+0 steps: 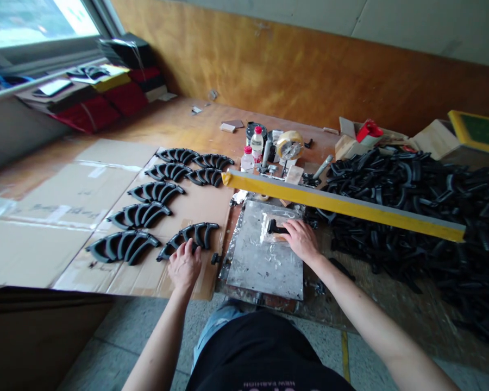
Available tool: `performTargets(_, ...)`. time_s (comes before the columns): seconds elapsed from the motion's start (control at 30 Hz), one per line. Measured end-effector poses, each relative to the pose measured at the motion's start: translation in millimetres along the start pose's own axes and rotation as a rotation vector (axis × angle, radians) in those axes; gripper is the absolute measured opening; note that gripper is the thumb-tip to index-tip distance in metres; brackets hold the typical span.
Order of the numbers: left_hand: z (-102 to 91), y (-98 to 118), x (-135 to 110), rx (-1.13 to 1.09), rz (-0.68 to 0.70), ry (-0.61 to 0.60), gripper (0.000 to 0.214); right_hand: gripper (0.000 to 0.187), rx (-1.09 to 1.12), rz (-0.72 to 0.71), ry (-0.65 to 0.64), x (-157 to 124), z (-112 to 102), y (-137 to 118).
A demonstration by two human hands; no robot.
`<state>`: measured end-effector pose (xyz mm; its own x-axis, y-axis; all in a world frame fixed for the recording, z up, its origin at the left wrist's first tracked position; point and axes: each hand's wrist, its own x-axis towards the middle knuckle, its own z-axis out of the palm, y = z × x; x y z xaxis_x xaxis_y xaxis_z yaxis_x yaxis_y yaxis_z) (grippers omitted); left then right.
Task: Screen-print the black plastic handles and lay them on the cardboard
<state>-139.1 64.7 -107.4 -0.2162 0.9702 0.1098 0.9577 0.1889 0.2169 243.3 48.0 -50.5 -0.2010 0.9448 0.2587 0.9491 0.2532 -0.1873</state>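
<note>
My left hand (185, 266) is over the cardboard, its fingers stretched out to the near edge of a row of curved black plastic handles (204, 233). The fingertips seem to touch the row; their undersides are hidden. My right hand (300, 239) has its fingers closed on one end of a black plastic handle (275, 227), most of which the hand covers. This handle lies on a clear film patch on a grey metal plate (264, 271). More fanned rows of handles (124, 247) lie on the cardboard sheet (61, 206) to the left.
A long yellow bar (342, 205) crosses above the plate's far side. A big heap of black handles (391, 217) covers the right. Behind stand red-capped bottles (256, 145) and a tape roll (290, 145). A small black piece (215, 258) sits near the cardboard's edge.
</note>
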Motion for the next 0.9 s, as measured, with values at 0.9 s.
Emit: performTargets(0.9, -16.6, 14, 42, -0.12, -0.033, -0.116, 0.04, 0.039, 0.39, 0.108, -0.508, 130, 113, -223)
